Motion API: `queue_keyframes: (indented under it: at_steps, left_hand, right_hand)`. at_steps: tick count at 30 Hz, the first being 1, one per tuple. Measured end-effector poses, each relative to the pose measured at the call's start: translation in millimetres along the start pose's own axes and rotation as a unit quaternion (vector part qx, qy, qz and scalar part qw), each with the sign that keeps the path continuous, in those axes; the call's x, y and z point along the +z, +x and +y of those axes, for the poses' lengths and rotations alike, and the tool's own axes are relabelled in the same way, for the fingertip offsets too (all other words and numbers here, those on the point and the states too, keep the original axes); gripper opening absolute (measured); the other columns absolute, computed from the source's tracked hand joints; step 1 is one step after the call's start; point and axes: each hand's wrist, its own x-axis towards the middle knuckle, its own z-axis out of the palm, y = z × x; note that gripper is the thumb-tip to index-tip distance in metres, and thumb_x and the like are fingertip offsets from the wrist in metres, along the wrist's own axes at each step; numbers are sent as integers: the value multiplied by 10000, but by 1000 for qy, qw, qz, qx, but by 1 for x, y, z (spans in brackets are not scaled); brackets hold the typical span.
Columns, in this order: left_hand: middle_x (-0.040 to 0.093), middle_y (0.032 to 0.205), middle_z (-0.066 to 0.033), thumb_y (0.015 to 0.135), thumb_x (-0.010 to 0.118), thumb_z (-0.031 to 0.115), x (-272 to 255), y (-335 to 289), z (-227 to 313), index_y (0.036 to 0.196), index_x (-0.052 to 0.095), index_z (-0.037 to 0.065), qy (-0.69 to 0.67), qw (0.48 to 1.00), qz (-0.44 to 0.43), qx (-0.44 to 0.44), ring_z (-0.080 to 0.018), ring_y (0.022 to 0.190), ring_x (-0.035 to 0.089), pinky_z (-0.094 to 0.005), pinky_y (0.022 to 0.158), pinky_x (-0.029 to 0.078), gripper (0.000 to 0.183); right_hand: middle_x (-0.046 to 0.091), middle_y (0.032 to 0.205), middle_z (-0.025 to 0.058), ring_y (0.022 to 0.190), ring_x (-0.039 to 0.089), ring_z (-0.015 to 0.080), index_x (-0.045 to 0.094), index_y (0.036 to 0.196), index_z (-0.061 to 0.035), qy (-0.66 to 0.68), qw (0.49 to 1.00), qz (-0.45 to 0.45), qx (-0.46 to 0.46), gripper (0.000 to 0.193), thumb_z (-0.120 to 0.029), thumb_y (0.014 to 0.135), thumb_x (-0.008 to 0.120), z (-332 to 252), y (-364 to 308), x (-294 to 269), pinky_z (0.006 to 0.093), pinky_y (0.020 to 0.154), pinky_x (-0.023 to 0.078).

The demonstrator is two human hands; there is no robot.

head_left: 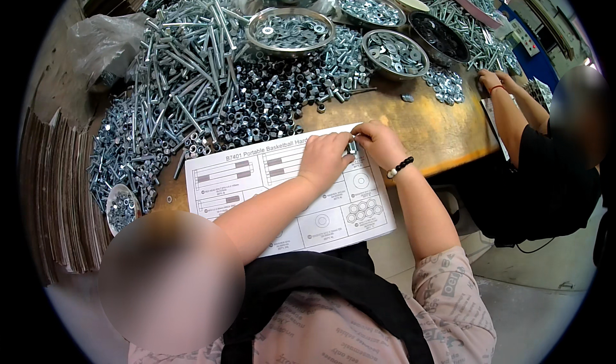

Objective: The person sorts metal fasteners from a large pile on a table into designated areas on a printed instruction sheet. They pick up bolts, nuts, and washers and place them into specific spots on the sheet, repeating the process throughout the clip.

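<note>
My left hand (326,157) and my right hand (382,146) meet at the upper right of a white printed sheet (305,223) showing outlined hardware drawings. Between their fingertips is a small shiny metal fastener (352,147); its exact kind is partly hidden by the fingers. Both hands are closed, thumbs and fingers pinched around it. The sheet lies at the table's near edge, partly covered by my left forearm. Just beyond it spreads a heap of hex nuts (263,98), some with dark inserts.
Long bolts (192,62) are heaped at the back left. Metal bowls of washers (394,55) stand across the back, beside a dark bowl (439,38). A white bowl (123,209) sits at left, near stacked cardboard (64,197). At right, a co-worker's hands (494,82) are at the table.
</note>
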Motion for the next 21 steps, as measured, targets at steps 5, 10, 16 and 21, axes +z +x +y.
queue_keyframes:
  at_steps: [5,10,16,21]
  left_hand:
    - [604,832,-57,679,679,160,-1,1,1,993,548,84,-39,999,3,1,-225,781,569,-355,712,398,348]
    - [554,903,-98,690,676,145,-34,-12,-9,1064,529,32,-141,987,-51,-53,-205,756,543,-319,706,453,417]
    - [537,924,-91,735,645,115,-114,-51,-55,1033,557,27,-136,986,-33,-92,-191,763,548,-297,699,454,324]
    - [539,932,-92,738,628,69,-184,-82,-116,1046,555,22,-22,987,33,-159,-162,725,543,-269,681,457,320]
  right_hand:
    - [604,875,114,818,574,264,627,965,-83,37,999,2,1,198,-115,776,580,9,1,2,337,727,458]
    - [612,821,89,742,577,209,607,1009,-57,81,996,23,41,237,-129,783,602,4,21,-17,304,687,464]
    - [582,828,91,707,569,181,620,942,-35,18,998,43,-52,203,-135,766,634,-23,60,-15,281,647,462]
    - [580,866,108,803,569,259,623,920,-58,-16,989,-28,-144,206,-173,750,636,-88,96,25,334,713,460]
